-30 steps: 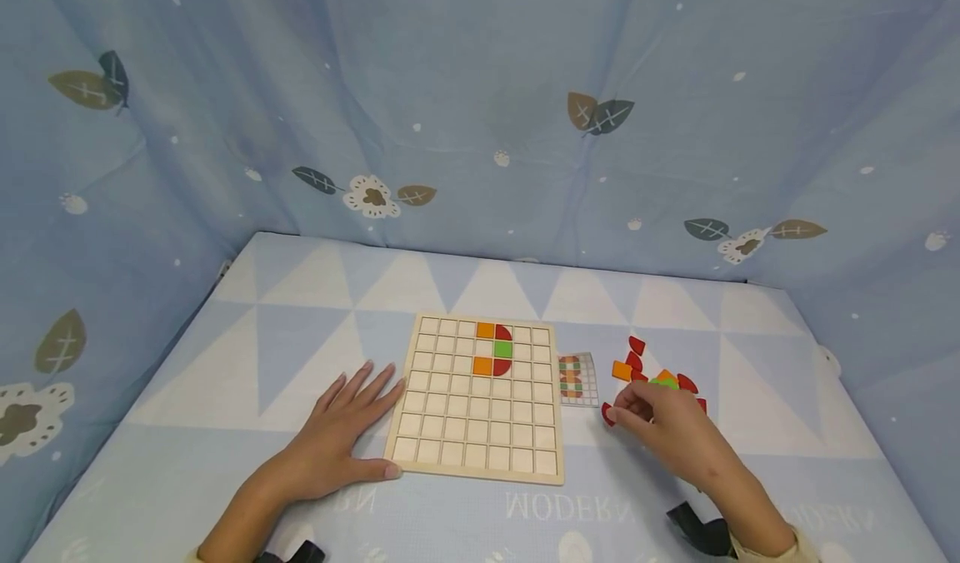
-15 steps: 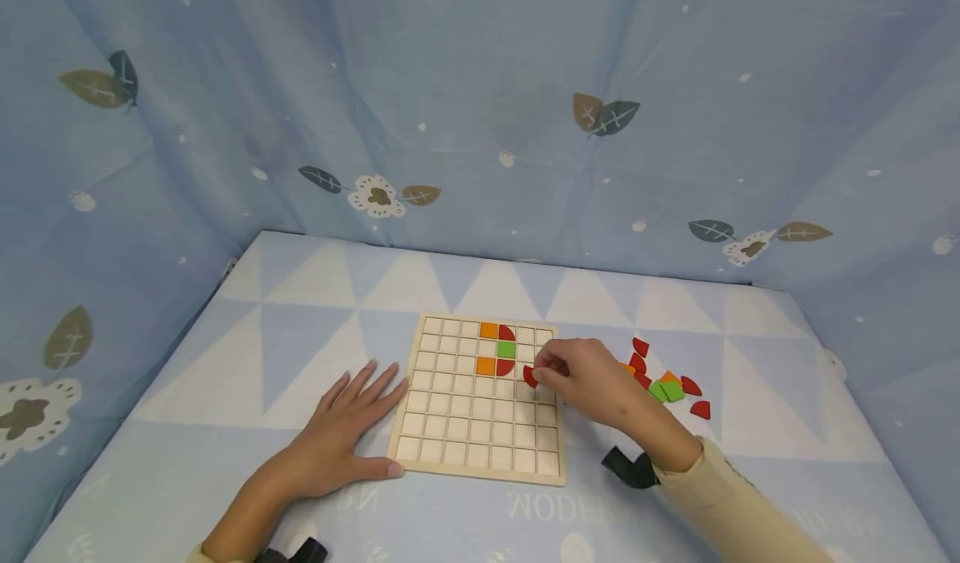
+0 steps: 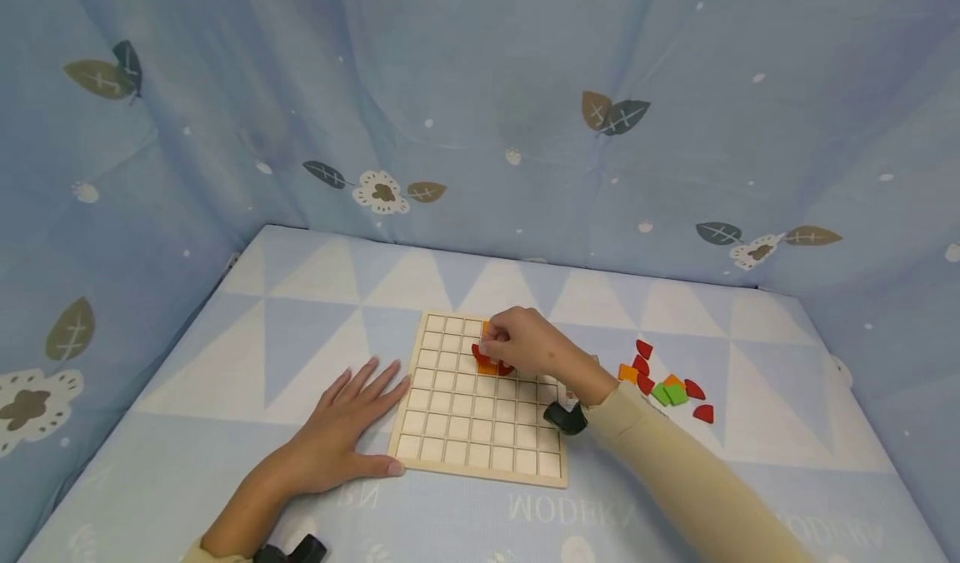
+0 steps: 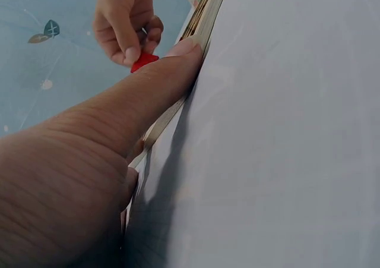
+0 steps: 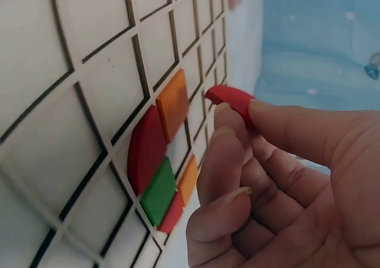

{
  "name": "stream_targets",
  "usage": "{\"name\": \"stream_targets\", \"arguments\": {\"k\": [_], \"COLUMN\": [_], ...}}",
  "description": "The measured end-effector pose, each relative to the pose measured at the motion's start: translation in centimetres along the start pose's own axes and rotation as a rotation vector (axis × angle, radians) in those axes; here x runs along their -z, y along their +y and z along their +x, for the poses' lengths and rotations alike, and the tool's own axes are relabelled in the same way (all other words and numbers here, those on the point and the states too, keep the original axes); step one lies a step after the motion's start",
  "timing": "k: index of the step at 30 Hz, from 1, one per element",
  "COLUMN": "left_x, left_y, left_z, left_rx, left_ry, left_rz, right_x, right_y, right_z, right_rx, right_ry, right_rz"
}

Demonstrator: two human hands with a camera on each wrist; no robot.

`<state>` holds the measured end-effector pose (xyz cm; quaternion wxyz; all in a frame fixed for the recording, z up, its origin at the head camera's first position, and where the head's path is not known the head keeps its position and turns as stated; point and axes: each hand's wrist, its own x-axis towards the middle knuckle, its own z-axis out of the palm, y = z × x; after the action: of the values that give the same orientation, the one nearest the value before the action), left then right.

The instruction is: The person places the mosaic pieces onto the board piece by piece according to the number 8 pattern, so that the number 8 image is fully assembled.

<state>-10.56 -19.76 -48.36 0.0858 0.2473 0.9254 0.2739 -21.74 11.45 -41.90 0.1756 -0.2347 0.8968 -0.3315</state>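
Observation:
My right hand (image 3: pixel 528 345) pinches a red quarter-circle tile (image 5: pixel 230 98) between thumb and fingers, over the upper part of a wooden grid board (image 3: pixel 450 417). In the right wrist view the held tile is raised off the board. Below it, an orange square tile (image 5: pixel 173 104), a red rounded tile (image 5: pixel 145 149) and a green square tile (image 5: pixel 158 192) lie in the grid cells. Partly hidden, another orange tile (image 5: pixel 188 180) and another red one (image 5: pixel 172 213) sit beyond. My left hand (image 3: pixel 330 442) lies spread at the board's left edge, its thumb (image 4: pixel 160 72) against the rim.
Right of the board lies a loose group of red tiles (image 3: pixel 693 389), green tiles (image 3: pixel 675 393) and orange tiles (image 3: pixel 628 373). A pattern card (image 3: pixel 572 398) beside the board is mostly hidden by my right arm. Patterned blue curtains (image 3: pixel 480 130) enclose the table (image 3: pixel 352 313).
My right hand has carried the red quarter-circle tile leftward from beside the loose tiles to the upper board. It now covers part of the laid tiles. My left hand has stayed in place.

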Motion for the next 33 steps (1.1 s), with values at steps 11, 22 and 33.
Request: {"name": "stream_targets", "arguments": {"k": [11,22,33], "left_x": [-0.1,-0.1,0.0], "left_y": [0.1,-0.1,-0.1], "left_z": [0.1,-0.1,-0.1], "left_rx": [0.001,-0.01,-0.014], "left_ry": [0.0,0.015,0.014], "left_rz": [0.002,0.006,0.006], "right_x": [-1.5,-2.9,-3.8], "right_y": [0.3,-0.2,-0.7], "right_z": [1.8,1.5,1.1], "right_rx": [-0.023,0.023,0.085], "right_ry": [-0.037,0.044,0.08], "right_rz": [-0.013,-0.194,-0.269]}}
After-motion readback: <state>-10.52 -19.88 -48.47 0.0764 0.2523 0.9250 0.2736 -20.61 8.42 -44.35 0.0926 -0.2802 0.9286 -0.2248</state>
